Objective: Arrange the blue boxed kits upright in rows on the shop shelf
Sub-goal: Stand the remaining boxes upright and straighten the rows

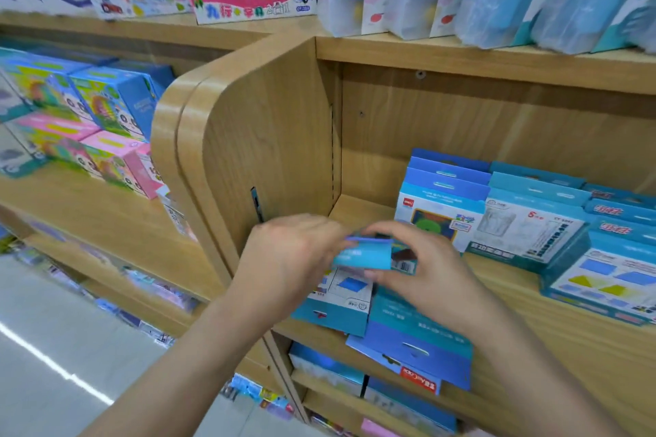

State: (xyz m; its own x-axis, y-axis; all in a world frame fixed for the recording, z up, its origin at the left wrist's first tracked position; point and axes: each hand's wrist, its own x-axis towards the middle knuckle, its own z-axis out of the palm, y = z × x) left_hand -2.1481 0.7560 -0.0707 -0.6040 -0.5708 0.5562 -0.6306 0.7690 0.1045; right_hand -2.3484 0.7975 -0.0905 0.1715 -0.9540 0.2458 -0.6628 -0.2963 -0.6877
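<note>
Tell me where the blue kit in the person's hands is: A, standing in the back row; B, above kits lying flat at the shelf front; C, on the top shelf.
B: the left hand and right hand hold the blue kit over flat-lying kits at the shelf front.

Our left forearm (184,358) comes up from the lower left and our right forearm (525,365) from the lower right, both bare, so the hands meet in the middle. Our left hand (294,255) shows its back, fingers curled onto the left end of a small blue box (358,255). Our right hand (426,270) pinches that box, fingers over its top, thumb beneath.
</note>
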